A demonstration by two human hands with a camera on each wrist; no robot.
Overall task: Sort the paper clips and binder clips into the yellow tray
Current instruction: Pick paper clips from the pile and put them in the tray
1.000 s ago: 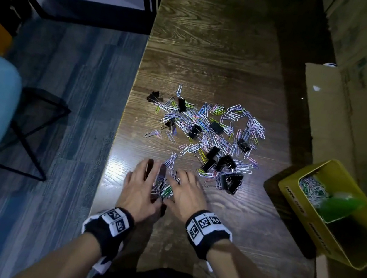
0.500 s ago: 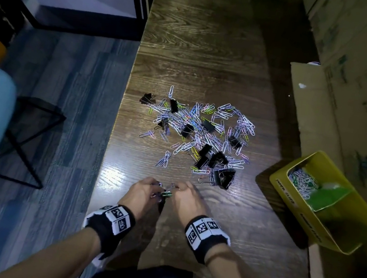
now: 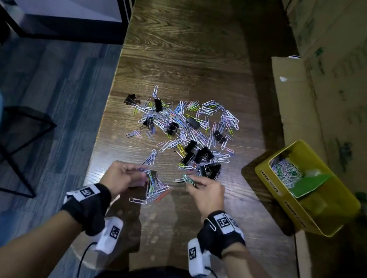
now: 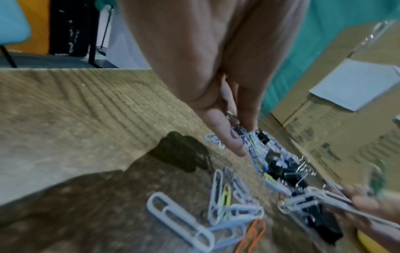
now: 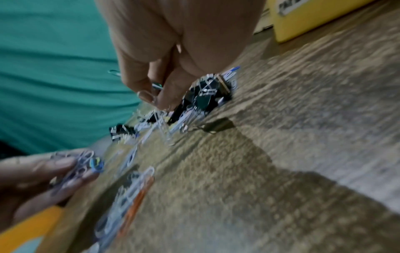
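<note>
One yellow tray, two hands.

Head view downward over table; wrist views close, sharing it.

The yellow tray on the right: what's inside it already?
The yellow tray holds a heap of paper clips in its far compartment, beside a green divider. The near compartment lies in shadow, so its contents cannot be made out.

Pastel paper clips with black binder clips, a yellow tray, and dark brown woodgrain on the surface.
</note>
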